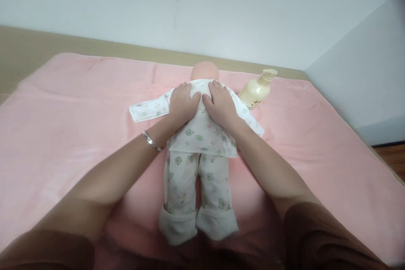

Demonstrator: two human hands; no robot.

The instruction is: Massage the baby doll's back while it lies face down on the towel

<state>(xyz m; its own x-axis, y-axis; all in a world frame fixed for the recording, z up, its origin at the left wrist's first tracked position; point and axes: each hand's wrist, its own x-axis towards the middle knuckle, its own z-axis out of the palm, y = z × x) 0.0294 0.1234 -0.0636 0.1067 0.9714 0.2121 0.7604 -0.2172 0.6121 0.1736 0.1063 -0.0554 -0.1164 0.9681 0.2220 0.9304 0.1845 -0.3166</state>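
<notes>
Your left hand (183,103) and right hand (222,104) lie flat, fingers extended, on the patterned shirt (202,137); uneven pressure could bunch it.

the clothes (202,137) look matt cloth, the bottle (255,91) glossy

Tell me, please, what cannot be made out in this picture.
Head view:
- Face of the doll: turned out of sight
- Parts of the shirt: covered by left hand and right hand
- Lettering on the bottle: too small, blurred
- Dark sleeves: cut off by bottom edge
</notes>
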